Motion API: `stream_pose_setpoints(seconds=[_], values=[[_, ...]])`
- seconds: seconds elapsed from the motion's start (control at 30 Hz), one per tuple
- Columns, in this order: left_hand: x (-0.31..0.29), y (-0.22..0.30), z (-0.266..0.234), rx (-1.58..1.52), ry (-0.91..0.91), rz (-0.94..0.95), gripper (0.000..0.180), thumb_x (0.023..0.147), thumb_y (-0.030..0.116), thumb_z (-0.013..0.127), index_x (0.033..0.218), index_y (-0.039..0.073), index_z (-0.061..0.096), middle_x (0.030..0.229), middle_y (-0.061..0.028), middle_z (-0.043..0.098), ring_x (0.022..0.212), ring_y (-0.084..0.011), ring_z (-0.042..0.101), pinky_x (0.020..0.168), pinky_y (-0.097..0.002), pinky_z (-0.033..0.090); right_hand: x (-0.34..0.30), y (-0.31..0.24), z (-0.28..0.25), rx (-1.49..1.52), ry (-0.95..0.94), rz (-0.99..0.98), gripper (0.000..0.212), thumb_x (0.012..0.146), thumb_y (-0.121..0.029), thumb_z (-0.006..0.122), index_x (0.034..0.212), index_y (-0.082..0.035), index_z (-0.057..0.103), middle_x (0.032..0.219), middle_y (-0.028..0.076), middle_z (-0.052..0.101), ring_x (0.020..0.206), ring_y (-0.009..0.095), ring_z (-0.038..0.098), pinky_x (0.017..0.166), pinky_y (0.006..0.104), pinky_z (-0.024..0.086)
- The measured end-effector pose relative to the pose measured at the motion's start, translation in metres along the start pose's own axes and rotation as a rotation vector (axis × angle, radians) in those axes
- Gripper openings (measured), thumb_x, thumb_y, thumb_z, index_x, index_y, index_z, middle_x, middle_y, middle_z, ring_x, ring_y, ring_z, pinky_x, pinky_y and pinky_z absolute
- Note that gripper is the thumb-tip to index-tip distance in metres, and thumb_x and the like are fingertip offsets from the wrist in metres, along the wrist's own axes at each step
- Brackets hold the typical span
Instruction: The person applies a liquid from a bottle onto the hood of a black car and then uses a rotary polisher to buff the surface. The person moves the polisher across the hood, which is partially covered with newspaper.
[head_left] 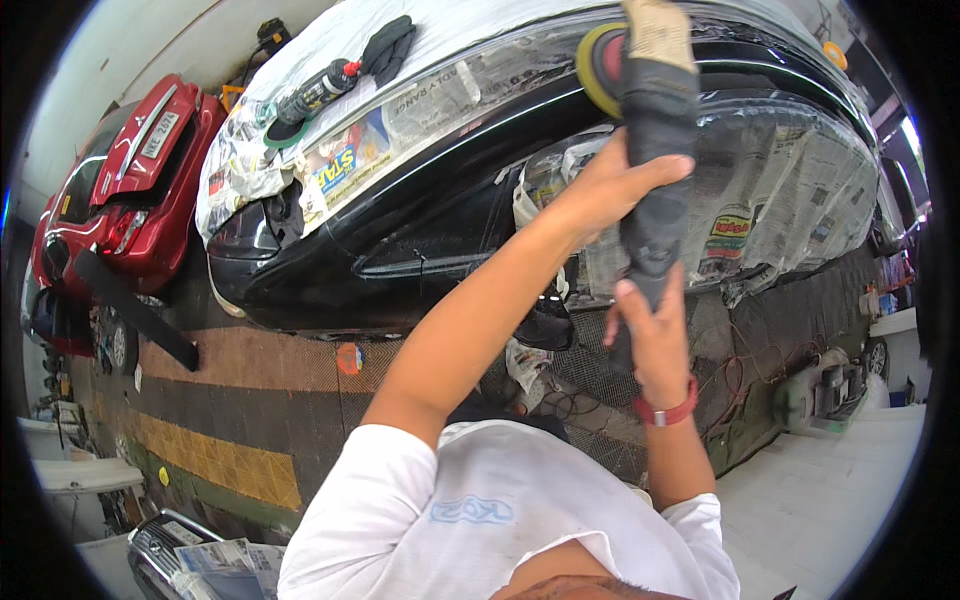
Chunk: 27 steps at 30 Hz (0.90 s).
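Observation:
A long dark power polisher (pixel 657 170) with a round yellow-rimmed pad (pixel 602 70) stretches away from me, its far end wrapped in tan tape. My left hand (pixel 615 190) is closed around the middle of its body. Farther back, my right hand (pixel 655 335) grips the rear end, near the cord side. The pad is at the upper edge of a glossy black car panel (pixel 440 165), beside taped newspaper (pixel 440 100); whether it touches the paint I cannot tell. More newspaper under clear plastic (pixel 770 190) covers the car's side to the right of the polisher.
On the white car cover (pixel 330 40) lie a dark bottle (pixel 318 92) with a red cap, a dark cloth (pixel 388 50) and a green-edged disc (pixel 286 132). A red car (pixel 130 180) stands at the left. Reddish hoses (pixel 738 375) cross the floor near a greenish machine (pixel 828 392).

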<state>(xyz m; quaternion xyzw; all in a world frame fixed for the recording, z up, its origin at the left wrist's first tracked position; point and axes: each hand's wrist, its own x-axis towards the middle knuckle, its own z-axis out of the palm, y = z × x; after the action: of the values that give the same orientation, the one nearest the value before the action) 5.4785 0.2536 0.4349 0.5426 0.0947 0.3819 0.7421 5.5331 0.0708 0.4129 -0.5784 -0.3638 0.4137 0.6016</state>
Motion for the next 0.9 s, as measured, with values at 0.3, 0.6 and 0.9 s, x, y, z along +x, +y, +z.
stream_pose_setpoints(seconds=[0.3,0.6,0.9], values=[[-0.075,0.011,-0.049,-0.114,0.182,-0.238,0.052,0.094,0.035,0.086,0.127,-0.001,0.066,0.113,-0.0127,0.075,0.101,-0.0203,0.074,0.093,-0.0377,0.061,-0.044,0.049,0.040,0.036,-0.129,0.125,0.066,0.102,-0.015,0.074,0.154,-0.001,0.035,0.102,0.007,0.064,0.065,0.013,0.061,0.056,0.0292,0.052],[-0.257,0.022,-0.185,-0.155,0.542,-0.289,0.054,0.095,0.031,0.081,0.132,-0.006,0.063,0.120,-0.0192,0.076,0.108,-0.0286,0.077,0.094,-0.0457,0.065,-0.091,0.150,0.173,-0.362,-0.346,0.030,0.091,0.098,-0.029,0.080,0.163,0.006,0.028,0.130,0.028,0.070,0.111,0.036,0.075,0.101,0.0436,0.056],[-0.211,0.028,-0.158,0.031,0.385,-0.350,0.046,0.095,0.023,0.083,0.128,-0.005,0.068,0.117,-0.0167,0.078,0.105,-0.0234,0.077,0.092,-0.0413,0.064,-0.086,0.148,0.165,-0.127,-0.228,0.081,0.089,0.098,-0.031,0.080,0.162,0.005,0.030,0.136,0.030,0.068,0.124,0.043,0.071,0.107,0.0466,0.053]])
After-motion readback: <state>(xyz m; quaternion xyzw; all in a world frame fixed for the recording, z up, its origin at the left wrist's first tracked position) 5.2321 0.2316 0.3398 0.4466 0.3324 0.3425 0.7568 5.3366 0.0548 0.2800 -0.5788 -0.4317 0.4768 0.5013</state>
